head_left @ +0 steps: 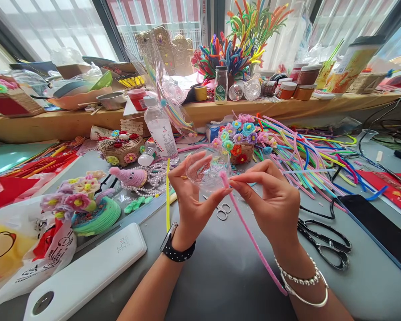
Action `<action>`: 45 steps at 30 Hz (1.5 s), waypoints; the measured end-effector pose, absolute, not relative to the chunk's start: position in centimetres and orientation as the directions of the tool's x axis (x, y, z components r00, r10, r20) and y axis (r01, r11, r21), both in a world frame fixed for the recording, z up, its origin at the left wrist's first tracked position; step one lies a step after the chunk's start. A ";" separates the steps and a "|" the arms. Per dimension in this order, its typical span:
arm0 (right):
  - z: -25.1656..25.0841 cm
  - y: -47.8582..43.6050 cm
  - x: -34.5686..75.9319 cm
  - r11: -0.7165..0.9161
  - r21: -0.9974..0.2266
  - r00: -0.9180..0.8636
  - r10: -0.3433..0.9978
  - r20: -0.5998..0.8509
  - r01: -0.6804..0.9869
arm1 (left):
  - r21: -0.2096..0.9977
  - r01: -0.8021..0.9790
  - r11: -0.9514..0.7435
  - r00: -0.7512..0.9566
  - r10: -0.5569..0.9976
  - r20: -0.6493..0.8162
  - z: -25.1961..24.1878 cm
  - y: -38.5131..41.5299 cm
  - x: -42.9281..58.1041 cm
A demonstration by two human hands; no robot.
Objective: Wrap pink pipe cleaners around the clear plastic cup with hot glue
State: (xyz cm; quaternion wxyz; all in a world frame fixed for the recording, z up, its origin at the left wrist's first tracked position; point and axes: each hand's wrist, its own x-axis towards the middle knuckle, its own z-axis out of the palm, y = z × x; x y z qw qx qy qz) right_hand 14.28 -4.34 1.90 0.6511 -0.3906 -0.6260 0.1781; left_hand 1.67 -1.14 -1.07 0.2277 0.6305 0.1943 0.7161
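Observation:
My left hand (195, 198) curls around a clear plastic cup (207, 167), and its thumb tip presses near the bent end of a pink pipe cleaner (250, 234). Thumb and forefinger of my right hand (274, 196) pinch that pipe cleaner close to its bent top. The rest of it slants down past my right wrist. Behind the hands stands a woven basket (242, 154) of pipe-cleaner flowers. Small scissors (223, 211) lie on the table just below the cup, partly hidden. A yellow pipe cleaner (168, 196) shows beside my left hand.
Large black scissors (327, 245) and a phone (377, 232) lie at right. Loose pipe cleaners (300, 147) spread behind them. On the left are a white power bank (87, 272), a green flower ornament (98, 216) and a water bottle (161, 131). A crowded ledge (187, 111) runs behind.

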 end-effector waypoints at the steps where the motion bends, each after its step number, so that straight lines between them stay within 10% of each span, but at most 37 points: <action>1: 1.9 -4.3 14.3 0.629 -0.733 0.155 0.721 0.675 0.260 | 0.569 -0.073 -0.819 -0.102 0.574 0.813 -1.1 -1.2 1.7; 22: 1.7 -4.1 14.4 0.645 -0.620 0.100 0.653 0.751 0.447 | 0.572 0.116 -0.812 -0.138 0.557 0.819 -1.3 -1.2 1.7; 45: 1.8 -4.3 14.1 0.675 -0.621 0.051 0.660 0.750 0.398 | 0.901 -0.172 -0.399 -0.112 0.916 0.384 -0.5 -2.9 2.5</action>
